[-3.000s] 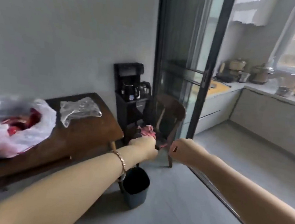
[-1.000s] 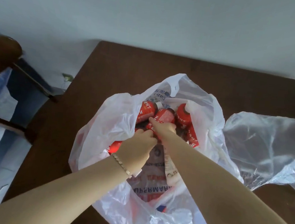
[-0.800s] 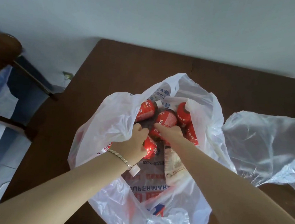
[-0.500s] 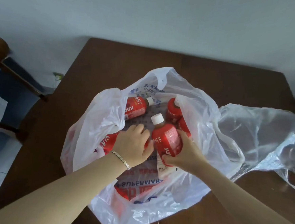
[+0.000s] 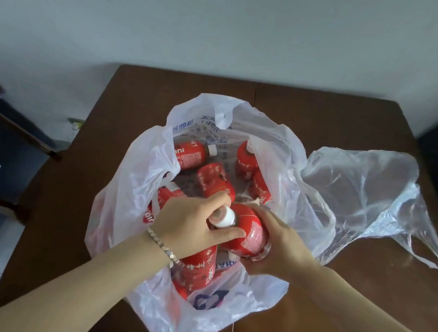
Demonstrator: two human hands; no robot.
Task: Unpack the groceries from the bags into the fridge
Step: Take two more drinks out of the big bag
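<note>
In the head view, at centre frame, both hands are working inside a thin white plastic shopping bag (image 5: 144,165) that is lying open on a dark brown wooden table (image 5: 321,116). The right hand (image 5: 282,241) is wrapping its fingers round the body of a red-labelled plastic drink bottle with a white cap (image 5: 250,233), holding it raised above the others. The left hand (image 5: 189,223) is curling thumb and fingers round the cap end. More red bottles (image 5: 215,182) are lying loose in the bag toward upper centre, and another is showing beneath the left wrist. A crumpled clear plastic bag (image 5: 362,193) is lying at the right of the frame, touching the white one. The step in hand looks like lifting one bottle out. The fridge is not showing, so the next move is probably calling for a firm hold, clearing the bag's rim, and carrying the bottle away.
</note>
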